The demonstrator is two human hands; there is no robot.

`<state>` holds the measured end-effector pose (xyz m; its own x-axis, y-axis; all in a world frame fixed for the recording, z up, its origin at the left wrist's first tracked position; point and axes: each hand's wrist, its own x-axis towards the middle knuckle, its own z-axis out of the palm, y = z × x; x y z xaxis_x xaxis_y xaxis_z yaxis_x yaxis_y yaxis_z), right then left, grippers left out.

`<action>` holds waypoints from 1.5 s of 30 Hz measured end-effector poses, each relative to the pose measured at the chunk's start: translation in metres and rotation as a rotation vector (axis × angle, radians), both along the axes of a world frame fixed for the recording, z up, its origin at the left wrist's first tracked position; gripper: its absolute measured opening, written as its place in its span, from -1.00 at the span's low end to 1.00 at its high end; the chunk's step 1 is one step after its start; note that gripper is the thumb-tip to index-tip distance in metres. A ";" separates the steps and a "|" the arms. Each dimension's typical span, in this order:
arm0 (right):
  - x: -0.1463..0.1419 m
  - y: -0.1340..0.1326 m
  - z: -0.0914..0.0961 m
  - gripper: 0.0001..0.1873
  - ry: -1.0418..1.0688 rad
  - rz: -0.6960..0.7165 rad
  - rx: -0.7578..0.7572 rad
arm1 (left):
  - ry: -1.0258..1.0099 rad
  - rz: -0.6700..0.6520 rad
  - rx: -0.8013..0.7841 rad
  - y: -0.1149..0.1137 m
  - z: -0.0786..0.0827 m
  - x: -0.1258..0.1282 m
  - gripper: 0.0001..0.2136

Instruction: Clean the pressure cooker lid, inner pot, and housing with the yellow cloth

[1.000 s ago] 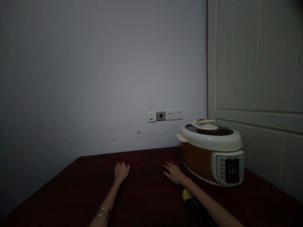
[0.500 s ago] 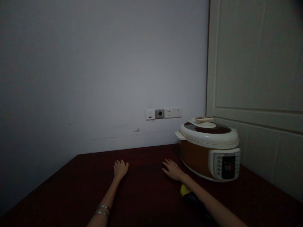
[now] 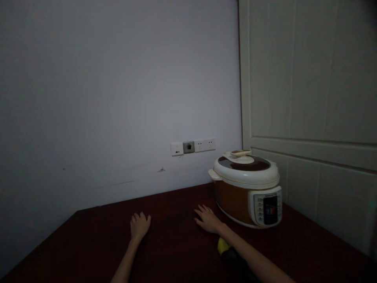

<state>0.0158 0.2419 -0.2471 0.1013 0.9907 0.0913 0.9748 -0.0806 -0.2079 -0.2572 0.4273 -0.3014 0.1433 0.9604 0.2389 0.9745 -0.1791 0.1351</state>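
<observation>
My left hand [image 3: 139,225] lies flat on the dark red table [image 3: 88,243], fingers stretched forward, holding nothing. My right hand [image 3: 207,219] also rests palm down on the table, fingers spread, just left of an electric cooker [image 3: 246,188]. The cooker has a white lid, an orange-brown body and a control panel facing me. It stands closed at the table's far right, apart from my fingers. A yellow and black object [image 3: 226,251] lies under my right forearm, partly hidden.
A grey-white wall rises behind the table, with a row of wall sockets [image 3: 193,146] just above cooker height. A pale panelled door or cabinet [image 3: 309,98] fills the right side, close behind the cooker.
The view has swung to the right, so hands, cooker and sockets sit further left in the picture. Both hands stay flat on the table in the same pose.
</observation>
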 end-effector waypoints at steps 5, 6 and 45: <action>0.006 0.004 -0.002 -0.36 0.148 -0.043 0.001 | 0.007 0.005 -0.003 0.001 -0.002 -0.001 -0.46; 0.008 0.004 -0.001 -0.37 0.185 -0.051 0.008 | 0.008 0.006 -0.002 0.001 -0.002 -0.001 -0.46; 0.232 -0.131 0.274 -0.34 0.545 -0.801 0.340 | -1.122 -0.723 -1.204 -0.111 0.237 0.223 -0.38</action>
